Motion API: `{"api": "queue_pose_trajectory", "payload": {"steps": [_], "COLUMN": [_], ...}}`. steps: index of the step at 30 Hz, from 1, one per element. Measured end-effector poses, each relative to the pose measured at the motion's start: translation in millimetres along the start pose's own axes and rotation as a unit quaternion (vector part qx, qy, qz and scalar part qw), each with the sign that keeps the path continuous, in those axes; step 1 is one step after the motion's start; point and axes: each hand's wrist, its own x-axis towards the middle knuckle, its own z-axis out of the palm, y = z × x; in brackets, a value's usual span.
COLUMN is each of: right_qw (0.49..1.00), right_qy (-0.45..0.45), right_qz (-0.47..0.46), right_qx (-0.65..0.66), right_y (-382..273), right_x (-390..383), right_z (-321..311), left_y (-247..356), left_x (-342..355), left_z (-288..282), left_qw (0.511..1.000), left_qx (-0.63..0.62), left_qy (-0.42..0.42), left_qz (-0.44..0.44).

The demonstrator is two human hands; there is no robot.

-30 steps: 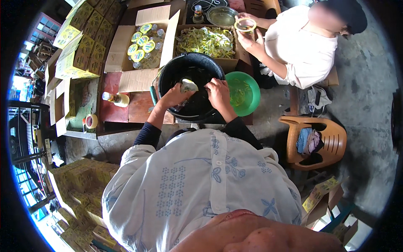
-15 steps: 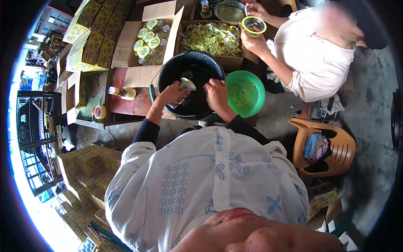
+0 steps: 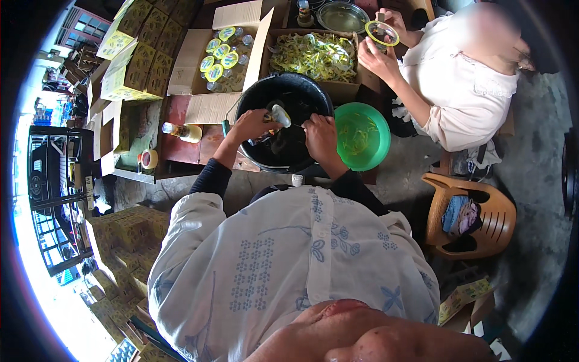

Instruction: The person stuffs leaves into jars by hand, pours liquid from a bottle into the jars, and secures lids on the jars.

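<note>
Over a large black bucket [image 3: 289, 160], my left hand [image 3: 250, 125] is closed around a small clear plastic cup [image 3: 280, 114] with a pale, shiny end, tilted toward the right. Just right of the cup, above the bucket's right side, the fingers of my right hand [image 3: 321, 136] are pinched together. A thin thing may poke out of them toward the cup, but it is too small to name. Dark contents lie low in the bucket, hard to make out. Against the bucket's right side stands a green basin [image 3: 379, 142] with water and yellow-green strips in it.
Behind the bucket are an open carton [image 3: 199, 108] of lidded cups and a box of yellow-green strips [image 3: 313, 57]. A co-worker [image 3: 458, 90] at right holds a yellow-rimmed cup [image 3: 382, 34]. A jar [image 3: 182, 131] lies left, near a tape roll [image 3: 149, 158]. An orange chair [image 3: 503, 223] stands right.
The whole view has shifted slightly, with the scene sliding right. My left hand has turned the cup a little over the bucket; my right hand stays pinched nearby.
</note>
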Motion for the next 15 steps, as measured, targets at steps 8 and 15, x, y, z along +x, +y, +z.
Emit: {"api": "queue_pose_trajectory", "payload": {"steps": [8, 15], "right_qw": [0.987, 0.962], "right_qy": [-0.095, -0.225], "right_qz": [-0.017, 0.006], "right_qx": [-0.13, -0.157], "right_y": [-3, -16], "right_x": [10, 20], "right_z": [15, 42], "left_y": [-18, 1], "left_x": [-23, -54], "left_z": [10, -1], "left_qw": [0.965, 0.907], "left_qx": [-0.196, -0.243], "left_qy": [0.088, 0.196], "left_qz": [0.152, 0.284]}}
